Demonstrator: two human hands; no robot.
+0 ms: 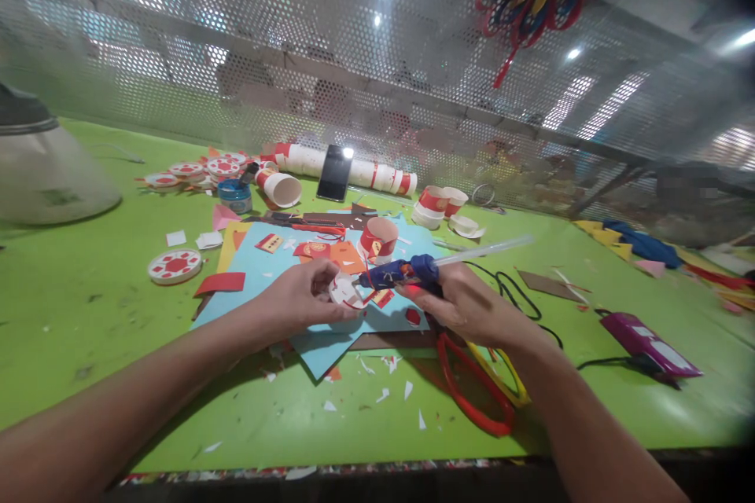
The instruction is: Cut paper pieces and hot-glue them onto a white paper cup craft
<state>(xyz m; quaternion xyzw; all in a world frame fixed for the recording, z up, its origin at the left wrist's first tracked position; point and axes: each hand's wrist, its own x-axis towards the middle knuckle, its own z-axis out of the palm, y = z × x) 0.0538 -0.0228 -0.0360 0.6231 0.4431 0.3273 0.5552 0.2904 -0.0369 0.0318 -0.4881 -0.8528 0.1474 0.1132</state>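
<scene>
The small white paper piece (347, 292) sat above the blue paper (253, 258), pinched between the curled left hand's (310, 295) thumb and fingers. The right hand (457, 302), closed round the blue glue gun (401, 273), held its nozzle beside the piece; red-handled scissors (451, 373) lay nearby.

No text, brand or number could be read; yellow marks on the red paper piece (311, 251) left of the middle were too small to make out; so was the print on the blue glue gun (401, 273), on the label of the blue jar (234, 195) at the far left, and on the purple box (652, 342) at the right.
</scene>
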